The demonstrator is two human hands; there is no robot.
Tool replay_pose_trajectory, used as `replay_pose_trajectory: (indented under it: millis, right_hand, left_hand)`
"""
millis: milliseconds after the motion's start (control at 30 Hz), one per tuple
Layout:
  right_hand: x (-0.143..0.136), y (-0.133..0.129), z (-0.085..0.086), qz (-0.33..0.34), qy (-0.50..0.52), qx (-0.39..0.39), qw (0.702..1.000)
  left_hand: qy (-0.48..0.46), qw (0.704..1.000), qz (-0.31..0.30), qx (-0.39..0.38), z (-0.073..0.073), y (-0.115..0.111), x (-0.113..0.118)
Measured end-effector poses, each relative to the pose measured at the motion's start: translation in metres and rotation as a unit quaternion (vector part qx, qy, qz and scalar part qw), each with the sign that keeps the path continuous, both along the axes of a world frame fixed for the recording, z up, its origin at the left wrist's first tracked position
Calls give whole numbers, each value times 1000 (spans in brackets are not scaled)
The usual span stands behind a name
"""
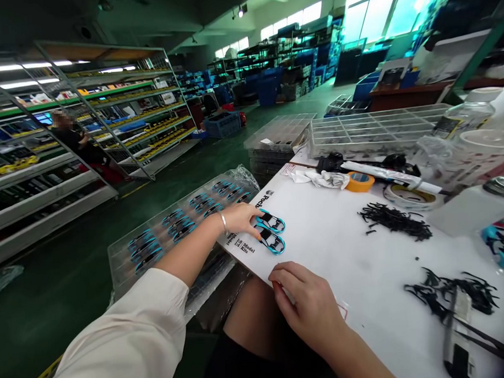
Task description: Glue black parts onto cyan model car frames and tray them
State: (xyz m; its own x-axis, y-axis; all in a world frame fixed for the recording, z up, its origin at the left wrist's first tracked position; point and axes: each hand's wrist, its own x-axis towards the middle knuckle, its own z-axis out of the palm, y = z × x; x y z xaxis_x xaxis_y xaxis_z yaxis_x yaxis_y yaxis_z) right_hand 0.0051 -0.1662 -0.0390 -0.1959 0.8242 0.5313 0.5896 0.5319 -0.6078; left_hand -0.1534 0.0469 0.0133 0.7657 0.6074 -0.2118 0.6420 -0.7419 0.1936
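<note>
Blue-edged parts (272, 243): likely light, stiff; best held by the rims. Left hand (242, 217): touching both, grip unclear. Right hand (309, 300): curled at table (315, 231) edge, contents hidden.

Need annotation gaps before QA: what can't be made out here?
Head: left hand's grip on blue-edged parts, behind its fingers.
Head: right hand's palm, behind its back.
Head: part of parts tray, behind left forearm.
Head: blue-black pile, cut by right edge.
</note>
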Motion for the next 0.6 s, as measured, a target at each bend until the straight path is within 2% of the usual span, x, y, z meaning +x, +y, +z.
replay_pose_trajectory:
  millis: [200,500,600]
  right_hand:
    - [0,1,0,-6,-22,-15,1000]
    - [3,1,-5,-7,-62,-15,998]
    - [7,1,-10,-18,-85,15,996]
  left_hand:
    - [-51,998,-27,13,-11,-13,-3]
    - [-135,989,52,40,-28,-21,9]
    - [-167,981,95,30,-27,-22,-2]
